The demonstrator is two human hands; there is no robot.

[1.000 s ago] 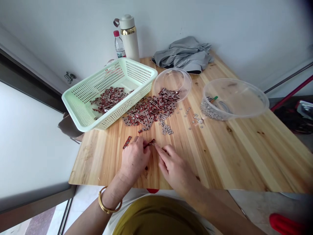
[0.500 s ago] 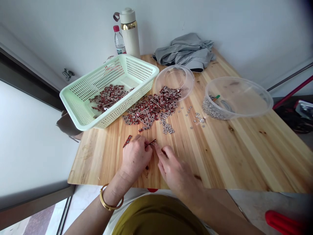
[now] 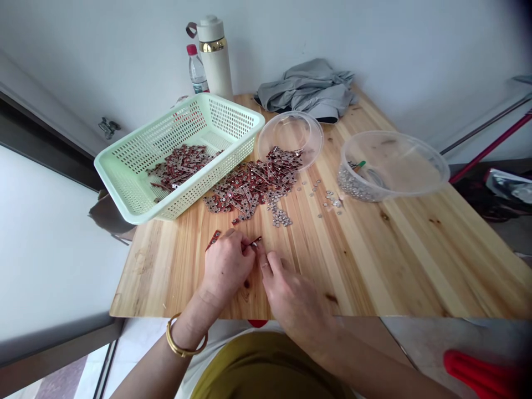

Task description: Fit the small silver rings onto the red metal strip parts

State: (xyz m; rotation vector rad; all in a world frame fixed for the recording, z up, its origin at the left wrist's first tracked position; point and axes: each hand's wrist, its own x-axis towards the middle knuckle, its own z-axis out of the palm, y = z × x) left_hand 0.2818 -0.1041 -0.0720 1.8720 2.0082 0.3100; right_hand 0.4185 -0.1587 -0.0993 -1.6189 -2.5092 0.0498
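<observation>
My left hand (image 3: 226, 265) rests on the wooden table (image 3: 374, 260) near its front edge, fingers curled round a small red metal strip (image 3: 254, 241) whose tip shows past the fingers. My right hand (image 3: 291, 291) meets it from the right, thumb and forefinger pinched at that strip's end. What the right fingers hold is too small to name. Another red strip (image 3: 213, 239) lies just left of my left hand. A heap of the same red strips (image 3: 249, 185) and a small cluster of silver nuts (image 3: 281, 217) lie beyond my hands.
A pale green slotted basket (image 3: 124, 172) with red strips stands at the back left. A small clear bowl (image 3: 307, 130) and a large clear bowl (image 3: 415, 160) holding silver parts sit to the right. A white flask (image 3: 214, 55), water bottle (image 3: 195, 69) and grey cloth (image 3: 307, 91) line the wall.
Both hands stay together on the strip and have drawn slightly nearer the table's front edge. The right fingers have curled in closer to the left hand.
</observation>
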